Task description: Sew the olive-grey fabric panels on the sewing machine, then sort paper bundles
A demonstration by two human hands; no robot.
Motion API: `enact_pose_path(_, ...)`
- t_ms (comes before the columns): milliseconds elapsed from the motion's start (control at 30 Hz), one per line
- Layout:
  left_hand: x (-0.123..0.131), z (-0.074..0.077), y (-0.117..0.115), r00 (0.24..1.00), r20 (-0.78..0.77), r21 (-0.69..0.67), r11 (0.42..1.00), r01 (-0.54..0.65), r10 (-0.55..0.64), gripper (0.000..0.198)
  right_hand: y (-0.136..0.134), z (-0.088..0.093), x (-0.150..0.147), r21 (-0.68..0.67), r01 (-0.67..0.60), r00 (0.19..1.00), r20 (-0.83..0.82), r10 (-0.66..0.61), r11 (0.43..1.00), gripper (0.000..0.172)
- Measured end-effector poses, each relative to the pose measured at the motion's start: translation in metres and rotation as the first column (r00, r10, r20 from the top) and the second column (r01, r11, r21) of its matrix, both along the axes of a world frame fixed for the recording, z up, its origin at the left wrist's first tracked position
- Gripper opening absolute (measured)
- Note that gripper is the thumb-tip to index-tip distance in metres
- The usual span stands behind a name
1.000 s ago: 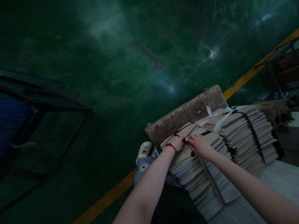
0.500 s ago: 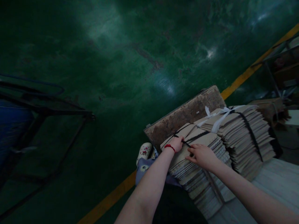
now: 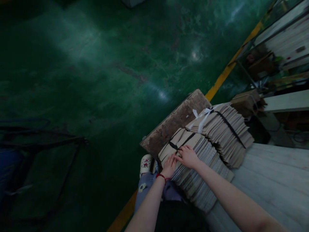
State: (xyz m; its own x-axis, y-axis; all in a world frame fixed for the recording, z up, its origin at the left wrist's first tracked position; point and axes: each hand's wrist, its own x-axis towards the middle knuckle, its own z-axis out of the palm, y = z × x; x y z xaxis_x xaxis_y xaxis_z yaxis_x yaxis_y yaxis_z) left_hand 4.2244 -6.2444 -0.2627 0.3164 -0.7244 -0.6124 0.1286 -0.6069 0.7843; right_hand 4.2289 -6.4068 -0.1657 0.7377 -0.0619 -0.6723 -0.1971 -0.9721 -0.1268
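Note:
A bundle of flat tan cardboard sheets [image 3: 195,167] lies fanned on a worn wooden board [image 3: 173,124], with a black strap [image 3: 183,140] across its top. My left hand [image 3: 169,166] rests at the bundle's near edge, fingertips just below the strap. Beside it, my right hand [image 3: 187,157] lies on the top sheet, fingers pointing towards my left hand. Neither hand clearly grips the strap. Behind them sits a second cardboard bundle [image 3: 223,129], tied with a black strap and white plastic ties [image 3: 202,117].
My foot in a white patterned clog [image 3: 145,165] stands by the board. A pale grey surface [image 3: 267,180] extends right of the bundles. Green floor [image 3: 108,80] with a yellow line [image 3: 229,69] fills the rest. A dark metal frame [image 3: 48,145] stands left; shelving [image 3: 282,38] stands upper right.
My right hand has moved left, close to my left hand. The view has swung, shifting the bundles left and showing more shelving at upper right.

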Motion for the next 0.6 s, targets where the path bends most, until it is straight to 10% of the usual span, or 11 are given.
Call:
enact_pose_path(333, -0.008, 0.087, 0.033, 0.968, 0.062, 0.257, 0.941, 0.219, -0.242, 0.061, -0.017, 0.022, -0.001, 0.019, 0.133, 0.991, -0.011, -0.132, 0.991, 0.033)
enact_pose_path(600, 0.034, 0.146, 0.149, 0.910, 0.154, 0.702, 0.691, 0.173, -0.385, 0.054, -0.023, 0.030, 0.004, 0.030, 0.094, 0.992, -0.084, -0.092, 0.995, 0.038)
